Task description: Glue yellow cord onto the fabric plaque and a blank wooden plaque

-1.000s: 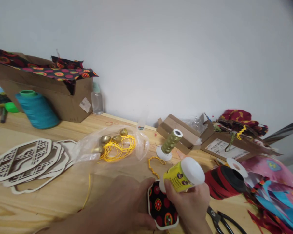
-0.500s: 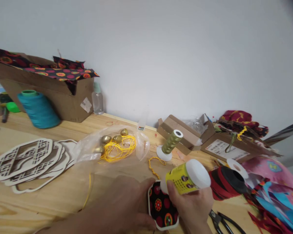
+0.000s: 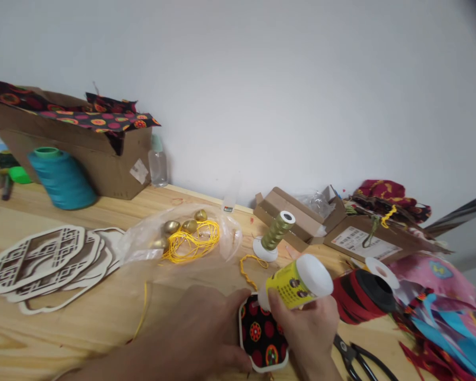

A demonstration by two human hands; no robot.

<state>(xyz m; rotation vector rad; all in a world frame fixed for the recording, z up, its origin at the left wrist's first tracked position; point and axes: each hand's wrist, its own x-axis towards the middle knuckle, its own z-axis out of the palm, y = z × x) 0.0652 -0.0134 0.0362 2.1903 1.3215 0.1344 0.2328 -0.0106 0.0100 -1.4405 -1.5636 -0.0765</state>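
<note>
The right hand (image 3: 311, 328) has its fingers wrapped around a white bottle (image 3: 293, 283) with a yellow label, thumb laid along the near side; the bottle is tilted, its broad white end above and right of those fingers, its other end down at the upper right of a patterned panel (image 3: 262, 338). Whether that end touches the cloth face is hidden. The panel lies between the two hands, just left of the right thumb. The left hand (image 3: 206, 317) has its index finger and thumb spread along the panel's left side, touching near the upper and lower corners; whether they pinch or merely steady it, I cannot tell. The panel looks light and fairly stiff, with a soft cloth face inside a pale rim, so the rim is probably the best place to hold, fingers off the cloth. The bottle seems light, smooth plastic that may give when squeezed; a grip around its middle should suit it, though the surface could slip. Beyond the left fingertips, a twisted yellow cord (image 3: 244, 270) runs across the worktop (image 3: 122, 338) towards the panel's top edge. Scissors (image 3: 343, 346) lie just right of the right hand.
</note>
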